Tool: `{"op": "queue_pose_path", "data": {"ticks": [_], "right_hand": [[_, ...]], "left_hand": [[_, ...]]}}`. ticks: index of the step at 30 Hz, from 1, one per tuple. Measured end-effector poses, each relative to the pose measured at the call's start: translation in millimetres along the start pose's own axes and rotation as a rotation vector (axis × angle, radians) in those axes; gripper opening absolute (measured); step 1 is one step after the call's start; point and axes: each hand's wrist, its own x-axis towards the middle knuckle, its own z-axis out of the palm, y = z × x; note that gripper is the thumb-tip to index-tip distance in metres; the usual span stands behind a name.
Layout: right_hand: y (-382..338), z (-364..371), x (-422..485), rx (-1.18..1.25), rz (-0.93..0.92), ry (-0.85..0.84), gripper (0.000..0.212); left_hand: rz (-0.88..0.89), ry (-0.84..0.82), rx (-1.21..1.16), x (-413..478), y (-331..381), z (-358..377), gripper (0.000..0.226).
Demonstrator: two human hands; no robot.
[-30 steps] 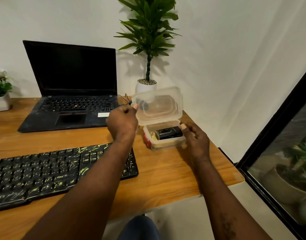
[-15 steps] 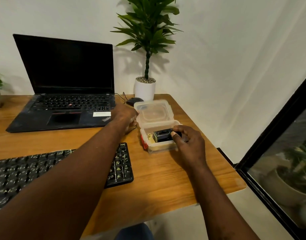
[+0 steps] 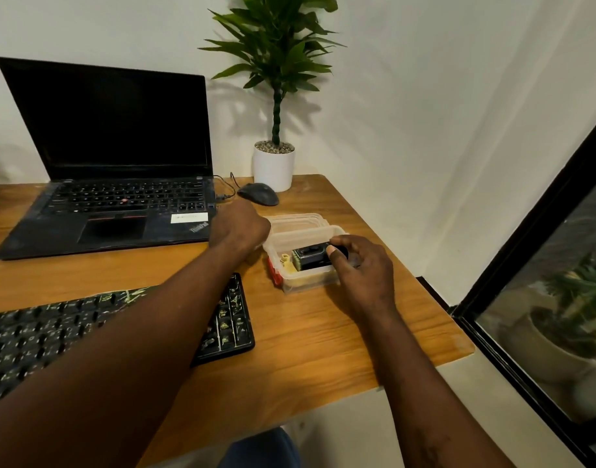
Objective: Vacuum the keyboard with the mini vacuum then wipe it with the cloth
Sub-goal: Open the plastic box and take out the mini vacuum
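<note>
- Now our right hand point(image 3: 361, 266) grips the mini vacuum point(image 3: 309, 257) in the clear container point(image 3: 306, 282).
- Our left hand point(image 3: 239, 228), beside the lid point(image 3: 296, 220): grip we cannot tell.
- Keyboard point(image 3: 36, 336) lies under our left forearm.

the near keyboard point(image 3: 229, 319) is black, streaked with yellow-green scribbles. the mini vacuum point(image 3: 310, 256) is black, in a clear container point(image 3: 318, 280) with a red left end. the desk point(image 3: 306, 342) is warm brown woodgrain. the far laptop point(image 3: 114, 228) is black with a red dot, the plant pot point(image 3: 273, 168) white, its leaves point(image 3: 273, 38) green.
</note>
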Motion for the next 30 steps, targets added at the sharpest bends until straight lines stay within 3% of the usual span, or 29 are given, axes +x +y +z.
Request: {"op": "queue_pose_path", "data": {"ticks": [3,6,9,15,24,27,30], "right_hand": [[1.4,0.6,0.2,-0.030,0.004,0.009,0.023],[-1.0,1.0,-1.0,-0.045,0.021,0.023,0.026],[-5.7,-0.2,-3.2,-0.060,0.017,0.031,0.026],[-9.0,-1.2,-5.4,-0.043,0.023,0.041,0.025],[-8.9,-2.5,-5.5,-0.059,0.002,0.113,0.032],[-11.4,-8.8,-7.3,-0.046,-0.002,0.283,0.035],[-13.1,-10.8,-9.6,-0.004,-0.046,0.343,0.031]], "left_hand": [[0.262,0.032,-0.118,-28.0,11.1,-11.0,0.026],[0.439,-0.158,0.012,-46.9,23.9,-13.5,0.039],[0.447,-0.289,0.322,-54.1,35.8,-15.9,0.054],[0.396,-0.387,0.483,-53.9,47.4,-11.3,0.058],[0.392,-0.261,0.370,-62.1,40.0,-9.6,0.056],[0.371,-0.120,0.270,-72.1,37.5,-16.5,0.059],[0.388,0.051,0.152,-90.9,32.8,-23.2,0.057]]}}
